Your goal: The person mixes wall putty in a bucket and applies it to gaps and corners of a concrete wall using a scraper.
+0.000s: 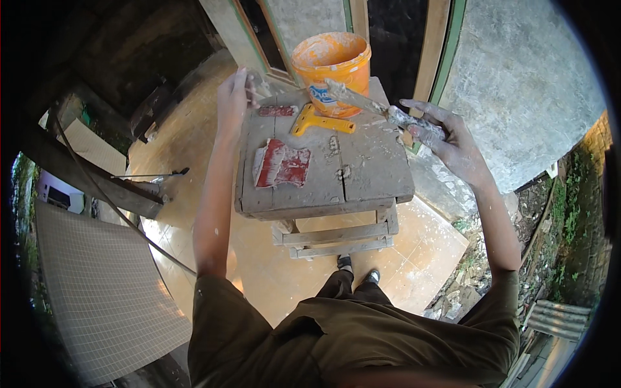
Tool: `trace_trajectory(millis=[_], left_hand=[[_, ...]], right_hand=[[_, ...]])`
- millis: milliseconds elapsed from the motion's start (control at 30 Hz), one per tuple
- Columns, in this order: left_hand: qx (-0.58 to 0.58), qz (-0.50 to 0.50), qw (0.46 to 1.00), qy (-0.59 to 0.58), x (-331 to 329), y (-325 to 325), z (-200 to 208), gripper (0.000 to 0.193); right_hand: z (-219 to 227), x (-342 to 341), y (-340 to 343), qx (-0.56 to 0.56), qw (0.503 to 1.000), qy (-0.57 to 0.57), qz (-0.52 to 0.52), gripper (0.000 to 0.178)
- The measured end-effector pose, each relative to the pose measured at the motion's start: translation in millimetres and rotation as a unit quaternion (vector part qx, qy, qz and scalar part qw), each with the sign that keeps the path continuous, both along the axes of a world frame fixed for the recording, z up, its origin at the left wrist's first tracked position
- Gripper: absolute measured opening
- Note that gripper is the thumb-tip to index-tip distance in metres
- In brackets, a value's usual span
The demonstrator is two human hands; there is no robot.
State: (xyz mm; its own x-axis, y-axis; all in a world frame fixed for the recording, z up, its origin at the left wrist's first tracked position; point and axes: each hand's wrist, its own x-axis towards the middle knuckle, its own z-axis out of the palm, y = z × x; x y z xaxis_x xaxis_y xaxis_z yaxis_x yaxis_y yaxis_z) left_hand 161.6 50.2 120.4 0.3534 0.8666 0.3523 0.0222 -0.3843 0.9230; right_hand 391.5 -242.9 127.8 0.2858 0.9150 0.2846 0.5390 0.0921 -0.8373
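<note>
My right hand point(453, 139) is closed around the handle of a long, narrow tool point(365, 100) caked with grey-white putty. Its coated end points left, in front of the orange bucket point(354, 79), whose rim and inside are smeared with white. Small yellowish blocks show by my right fingers. Raised at the stool's far left corner, my left hand point(234, 96) has its fingers curled beside something pale and thin that I cannot make out. A yellow T-shaped scraper point(323, 123) lies between the bucket and a creased red piece point(283, 165) crusted with white.
The wooden stool point(375, 184) has putty crumbs on its top, and a red strip point(277, 111) lies near its far left side. A plastered wall point(517, 84) rises at the right, beside a door frame. Rubble point(462, 297) lies along the tiled floor's right edge.
</note>
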Motion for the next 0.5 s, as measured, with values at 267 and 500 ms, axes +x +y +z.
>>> trace_trajectory(millis=[267, 500], left_hand=[[0.267, -0.108, 0.95, 0.122, -106.6, -145.4, -86.7, 0.008], [0.383, -0.214, 0.874, 0.21, -83.6, -162.6, -120.4, 0.028]], right_hand=[[-37.7, -48.0, 27.6, 0.021, 0.983, -0.177, 0.045, 0.038], [-59.7, -72.1, 74.6, 0.003, 0.956, -0.289, 0.053, 0.032]])
